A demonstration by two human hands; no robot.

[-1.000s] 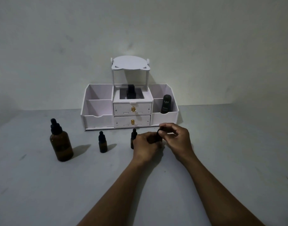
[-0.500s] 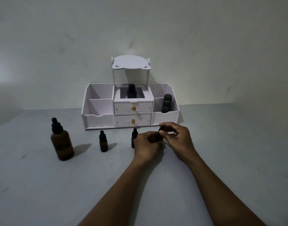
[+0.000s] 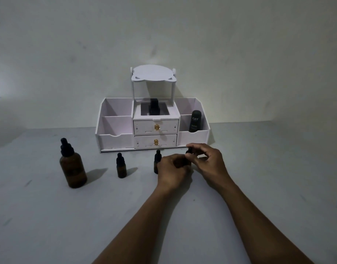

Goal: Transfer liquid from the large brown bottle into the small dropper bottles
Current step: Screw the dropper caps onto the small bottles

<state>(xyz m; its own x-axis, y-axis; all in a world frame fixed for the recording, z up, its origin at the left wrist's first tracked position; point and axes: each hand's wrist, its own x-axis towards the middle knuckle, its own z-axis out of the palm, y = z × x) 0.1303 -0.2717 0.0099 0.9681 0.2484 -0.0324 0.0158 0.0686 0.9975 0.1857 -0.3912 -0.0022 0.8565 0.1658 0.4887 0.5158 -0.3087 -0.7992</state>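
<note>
The large brown bottle (image 3: pixel 73 168) with a black dropper cap stands upright at the left of the table. Two small dropper bottles stand capped: one (image 3: pixel 121 166) in the middle, another (image 3: pixel 157 161) just left of my hands. My left hand (image 3: pixel 172 173) is wrapped around the body of a third small dropper bottle, mostly hidden. My right hand (image 3: pixel 206 162) pinches that bottle's black cap (image 3: pixel 188 150) between thumb and fingers.
A white desk organiser (image 3: pixel 116 139) with two drawers stands against the wall behind the bottles. A dark Kahf tube (image 3: pixel 195 121) stands in its right compartment, and a black bottle (image 3: pixel 154 109) sits on its middle shelf. The grey table extends toward me and to the right.
Both hands stay on the third small bottle; the right fingers have shifted slightly around its cap. The other bottles have not moved.
</note>
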